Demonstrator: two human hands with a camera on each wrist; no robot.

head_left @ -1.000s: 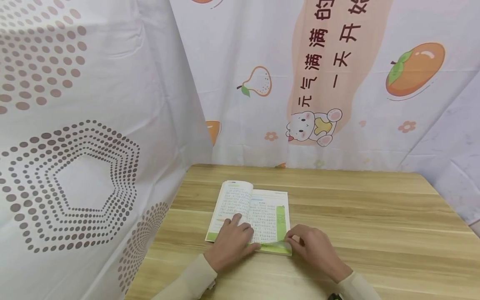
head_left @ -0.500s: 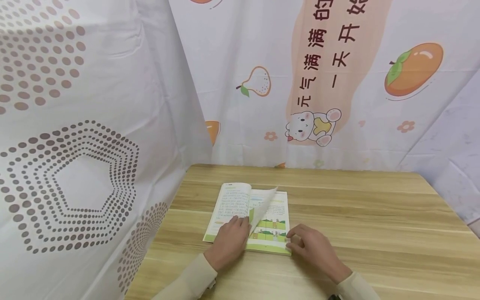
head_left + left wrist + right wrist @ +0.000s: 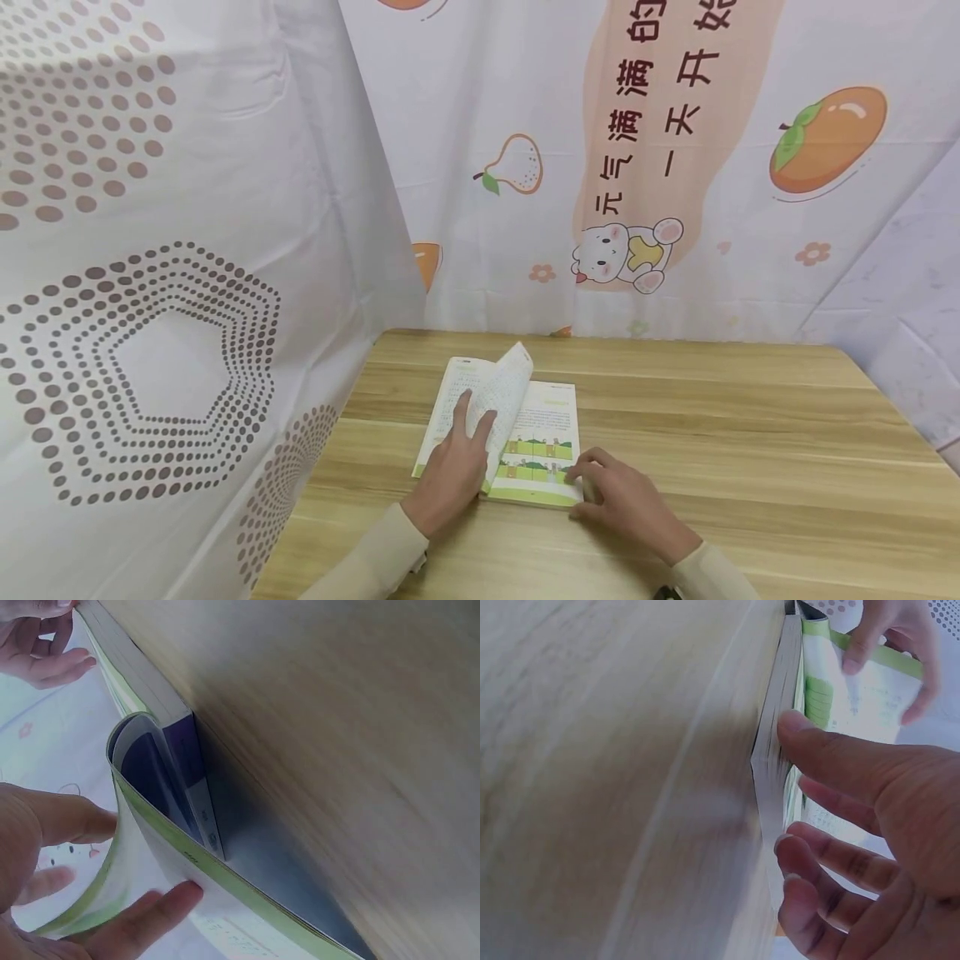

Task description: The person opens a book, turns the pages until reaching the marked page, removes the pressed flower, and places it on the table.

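An open book (image 3: 545,419) lies on the table, its right page carrying text above green pictures. A page (image 3: 512,385) stands curved up from the spine, leaning over the left side. My left hand (image 3: 452,468) is on the left half, fingers spread against the turning page; in the left wrist view the pages (image 3: 247,900) bow up beside its fingers. My right hand (image 3: 628,502) is at the lower right corner. In the right wrist view its thumb touches the edge of the page block (image 3: 774,712), and the other fingers bend loosely near the page edges.
The wood-grain table (image 3: 720,417) extends to the right of the book. A white dotted curtain (image 3: 172,358) hangs at the left, and a curtain with printed fruit and characters (image 3: 555,208) stands behind the table.
The page at the right corner has lifted and swung left across the spine, uncovering a page with pictures. My left hand shifted and spread its fingers onto it; the right hand stayed near the corner.
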